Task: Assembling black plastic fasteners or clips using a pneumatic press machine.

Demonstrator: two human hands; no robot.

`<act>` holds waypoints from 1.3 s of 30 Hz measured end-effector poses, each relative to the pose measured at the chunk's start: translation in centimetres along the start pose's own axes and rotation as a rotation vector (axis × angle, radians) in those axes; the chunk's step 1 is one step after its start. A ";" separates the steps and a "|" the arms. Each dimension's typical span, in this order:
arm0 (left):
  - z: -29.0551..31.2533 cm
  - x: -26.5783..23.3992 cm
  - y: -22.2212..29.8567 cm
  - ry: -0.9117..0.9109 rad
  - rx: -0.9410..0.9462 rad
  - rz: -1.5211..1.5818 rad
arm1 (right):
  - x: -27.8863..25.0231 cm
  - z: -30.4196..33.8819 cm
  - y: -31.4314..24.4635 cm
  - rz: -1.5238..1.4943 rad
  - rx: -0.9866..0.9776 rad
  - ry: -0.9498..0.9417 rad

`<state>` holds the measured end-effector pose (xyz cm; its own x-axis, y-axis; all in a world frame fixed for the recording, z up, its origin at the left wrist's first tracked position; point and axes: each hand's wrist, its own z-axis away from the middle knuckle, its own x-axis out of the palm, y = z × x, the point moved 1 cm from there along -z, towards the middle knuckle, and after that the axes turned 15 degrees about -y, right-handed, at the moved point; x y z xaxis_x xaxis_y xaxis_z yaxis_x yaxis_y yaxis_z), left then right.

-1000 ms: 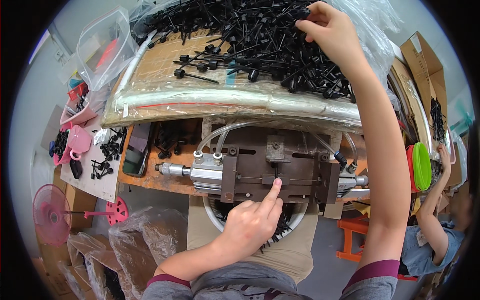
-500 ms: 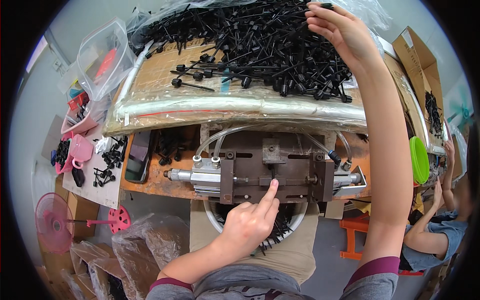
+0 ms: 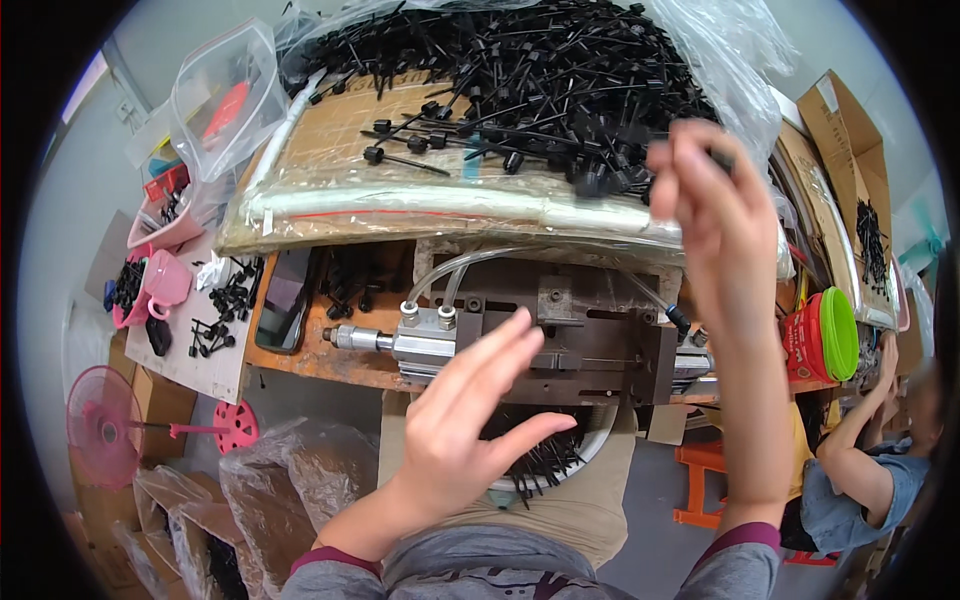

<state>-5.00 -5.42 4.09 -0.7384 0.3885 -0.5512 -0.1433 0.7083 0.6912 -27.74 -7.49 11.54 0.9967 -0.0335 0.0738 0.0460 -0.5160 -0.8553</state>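
Wooden surface [image 3: 318, 368] runs across the room, with a pink fan [image 3: 103, 428] way off left of both hands' fingers and a co-worker [image 3: 870, 480] off to their right. Left hand [image 3: 445, 430] looks loose and empty, fingers stretched out, thumb spread, fingertips overlapping the near-left part of a dark metal fixture [image 3: 600, 345]. Right hand [image 3: 722, 200] is pretty blurry: half-curled fingers with something dark by them, honestly can't tell if they're gripping it. Big heap of black stemmed parts [image 3: 540, 85] lies beyond and left of those fingers. Phone [image 3: 288, 300] sits left of the left fingers.
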 end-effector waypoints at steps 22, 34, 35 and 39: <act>1.5 0.4 1.5 -0.294 0.144 0.114 | 2.8 10.8 0.6 -0.263 0.455 0.032; 2.6 0.3 0.8 -0.291 0.198 0.080 | 1.8 10.8 1.1 -0.199 0.300 0.199; 2.5 0.3 0.9 -0.266 0.215 0.081 | 2.0 11.1 1.1 -0.219 0.311 0.211; 2.4 0.2 1.0 -0.222 0.240 0.075 | 3.1 12.3 1.1 -0.235 0.316 0.241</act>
<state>-3.76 -3.20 3.55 -0.5753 0.5453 -0.6097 0.0848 0.7812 0.6185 -23.79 2.38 4.50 0.9145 -0.1644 0.3698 0.3244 -0.2484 -0.9127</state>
